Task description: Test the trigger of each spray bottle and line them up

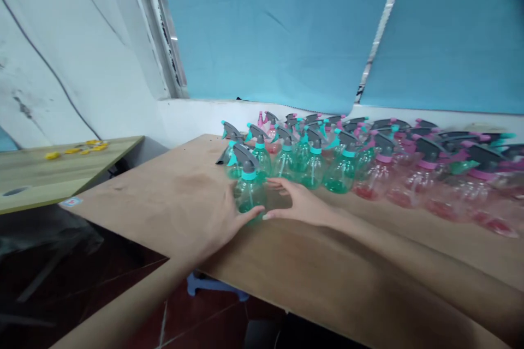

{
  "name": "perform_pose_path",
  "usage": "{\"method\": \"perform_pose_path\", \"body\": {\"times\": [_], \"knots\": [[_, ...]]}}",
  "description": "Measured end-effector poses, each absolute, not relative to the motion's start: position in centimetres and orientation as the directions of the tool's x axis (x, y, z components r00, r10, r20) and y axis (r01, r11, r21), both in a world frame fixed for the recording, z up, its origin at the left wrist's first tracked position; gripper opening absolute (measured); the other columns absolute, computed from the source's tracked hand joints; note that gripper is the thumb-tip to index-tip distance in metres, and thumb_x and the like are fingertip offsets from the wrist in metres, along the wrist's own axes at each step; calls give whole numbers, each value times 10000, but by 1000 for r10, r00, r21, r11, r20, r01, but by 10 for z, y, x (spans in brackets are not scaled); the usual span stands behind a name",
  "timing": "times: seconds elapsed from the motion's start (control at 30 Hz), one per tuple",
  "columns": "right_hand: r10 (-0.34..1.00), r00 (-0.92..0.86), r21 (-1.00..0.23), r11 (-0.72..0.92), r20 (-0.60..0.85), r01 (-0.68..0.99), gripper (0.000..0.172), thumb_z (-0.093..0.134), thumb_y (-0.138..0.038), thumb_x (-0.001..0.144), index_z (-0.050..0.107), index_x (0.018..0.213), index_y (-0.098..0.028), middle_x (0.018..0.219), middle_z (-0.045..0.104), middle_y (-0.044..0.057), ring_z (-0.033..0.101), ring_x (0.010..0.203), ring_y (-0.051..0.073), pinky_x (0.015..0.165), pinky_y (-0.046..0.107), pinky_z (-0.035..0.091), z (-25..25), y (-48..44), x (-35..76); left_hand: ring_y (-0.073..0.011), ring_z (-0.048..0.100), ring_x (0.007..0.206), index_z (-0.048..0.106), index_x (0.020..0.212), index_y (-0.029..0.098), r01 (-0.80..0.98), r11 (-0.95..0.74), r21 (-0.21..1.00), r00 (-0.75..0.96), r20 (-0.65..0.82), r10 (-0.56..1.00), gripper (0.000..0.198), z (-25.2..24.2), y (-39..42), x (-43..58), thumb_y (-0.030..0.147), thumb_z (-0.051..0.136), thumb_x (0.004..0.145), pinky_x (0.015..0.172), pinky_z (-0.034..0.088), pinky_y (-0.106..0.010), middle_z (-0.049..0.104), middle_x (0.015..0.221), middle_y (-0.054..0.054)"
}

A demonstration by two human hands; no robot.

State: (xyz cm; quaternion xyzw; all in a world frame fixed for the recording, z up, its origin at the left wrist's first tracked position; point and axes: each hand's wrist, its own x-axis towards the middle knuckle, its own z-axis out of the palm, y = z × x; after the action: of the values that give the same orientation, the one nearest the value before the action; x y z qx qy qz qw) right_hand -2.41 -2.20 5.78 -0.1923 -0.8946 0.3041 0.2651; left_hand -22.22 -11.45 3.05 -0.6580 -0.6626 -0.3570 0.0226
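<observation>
- One green spray bottle (248, 196), gray-and-teal head on top, stands out in front of the left end of the bottle group; whether its base touches the table (164, 188) cannot be told.
- Left hand (227, 221): curved closed around the bottle's left side, thumb across the front, holding it; other fingers partly hidden.
- Right hand (301, 204): half open in a C shape at the bottle's right side, thumb tip close to the left thumb; contact with the bottle unclear.
- Behind and just right: several green bottles (313, 172) with teal collars.
- Farther right: pink bottles (374, 177) with pink collars, rows blurred.
- Table's left corner: small sticker (71, 202).
- Left, beyond that corner: side table (24, 174) bearing yellow pieces (72, 150).
- Behind the bottles: white wall (196, 117), blue cloth (278, 27) above.
- Below the table edge: blue plastic object (216, 284), red tiled floor (196, 313).
</observation>
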Motion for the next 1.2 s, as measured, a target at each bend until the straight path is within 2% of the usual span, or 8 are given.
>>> {"method": "perform_pose_path", "body": {"times": [0.17, 0.3, 0.4, 0.47, 0.63, 0.93, 1.07, 1.2], "knots": [[599, -687, -724, 673, 412, 153, 727, 685, -475, 645, 389, 1257, -219, 1195, 549, 100, 540, 1069, 244, 896, 440, 446, 66, -23, 14, -303, 481, 1117, 283, 1297, 242, 800, -238, 551, -25, 427, 904, 727, 33, -103, -150, 542, 624, 728, 879, 419, -456, 492, 1209, -101], [675, -566, -769, 630, 474, 108, 638, 659, -441, 694, 382, 1234, -245, 1145, 564, 69, 552, 1032, 221, 873, 417, 463, 63, -17, 46, -323, 426, 1161, 292, 1294, 218, 694, -336, 637, 83, 393, 916, 781, 30, -88, -105, 522, 673, 683, 907, 385, -489, 453, 1239, -121], [739, -454, -790, 602, 497, 116, 583, 660, -424, 702, 402, 1203, -272, 1084, 575, 52, 580, 948, 213, 816, 421, 492, 63, -14, 72, -341, 445, 1128, 349, 1248, 212, 639, -380, 669, 178, 352, 919, 734, 28, -77, -76, 543, 665, 674, 877, 395, -507, 484, 1181, -120], [772, -403, -810, 575, 491, 114, 562, 672, -413, 695, 419, 1178, -278, 1023, 582, 41, 599, 888, 207, 778, 418, 508, 64, -13, 88, -345, 436, 1134, 329, 1267, 208, 615, -409, 674, 231, 341, 911, 770, 28, -71, -59, 548, 670, 667, 888, 385, -507, 482, 1175, -127], [819, -303, -829, 543, 487, 136, 466, 667, -401, 702, 454, 1100, -281, 981, 578, 22, 601, 928, 214, 757, 394, 516, 65, -10, 119, -327, 368, 1200, 240, 1318, 221, 534, -512, 673, 342, 382, 859, 835, 27, -55, -24, 528, 682, 680, 946, 342, -487, 406, 1277, -140], [795, -328, -775, 591, 511, 224, 396, 628, -355, 730, 451, 1070, -261, 957, 583, 13, 603, 870, 191, 787, 389, 502, 69, 4, 148, -353, 452, 1093, 268, 1293, 240, 542, -558, 628, 408, 384, 828, 810, 19, -32, -1, 581, 660, 671, 878, 381, -520, 464, 1158, -130], [751, -368, -734, 643, 548, 220, 403, 625, -234, 700, 451, 1064, -249, 973, 582, 13, 589, 856, 179, 771, 369, 498, 71, 11, 147, -360, 481, 1035, 254, 1271, 254, 588, -577, 567, 438, 377, 816, 820, 16, -26, -7, 616, 651, 652, 827, 397, -526, 475, 1114, -123], [742, -365, -711, 659, 562, 245, 410, 583, -194, 688, 439, 1067, -252, 925, 567, 6, 569, 790, 167, 693, 331, 495, 69, 14, 145, -346, 457, 1067, 225, 1278, 267, 597, -651, 468, 537, 370, 758, 819, 16, -21, -21, 631, 629, 667, 857, 380, -500, 457, 1180, -114]]}}
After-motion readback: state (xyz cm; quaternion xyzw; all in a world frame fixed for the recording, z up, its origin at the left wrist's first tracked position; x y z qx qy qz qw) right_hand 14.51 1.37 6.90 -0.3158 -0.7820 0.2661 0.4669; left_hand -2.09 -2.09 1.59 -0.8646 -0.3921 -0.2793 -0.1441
